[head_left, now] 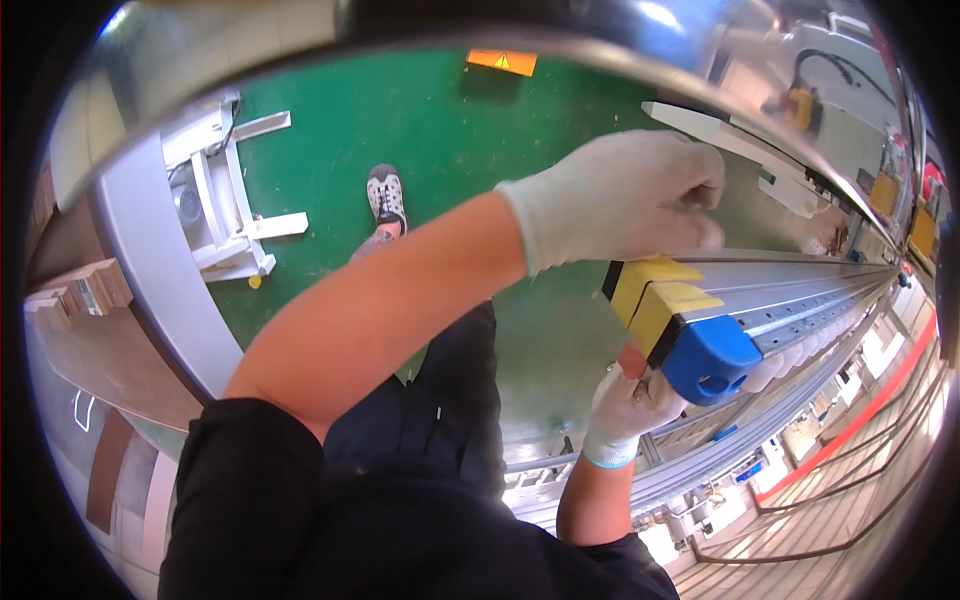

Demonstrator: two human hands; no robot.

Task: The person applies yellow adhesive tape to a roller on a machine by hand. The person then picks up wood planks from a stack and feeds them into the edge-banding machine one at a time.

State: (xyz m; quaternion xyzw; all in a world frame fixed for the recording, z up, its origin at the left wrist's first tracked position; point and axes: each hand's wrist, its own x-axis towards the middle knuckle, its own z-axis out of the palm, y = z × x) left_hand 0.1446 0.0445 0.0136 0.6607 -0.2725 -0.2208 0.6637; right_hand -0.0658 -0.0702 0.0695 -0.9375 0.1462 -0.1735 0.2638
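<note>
White work gloves cover both of my hands. My left hand [630,195] reaches across above the near end of a long metal rail [800,280]; its fingers are curled in, and what they hold, if anything, is hidden. Yellow-and-black striped blocks [660,300] and a blue end cap [712,360] finish that end of the rail. Below the cap, my right hand [632,402] is raised with bent fingers close to its underside. A reddish round piece [632,361] shows at its fingertips, and I cannot tell whether the hand grips it.
A white metal frame [215,195] stands on the green floor [330,120] at the left, beside a grey machine edge [165,260] and stacked brown boards [80,290]. An orange warning sign [502,62] is at the far side. More rails [690,470] run along the lower right.
</note>
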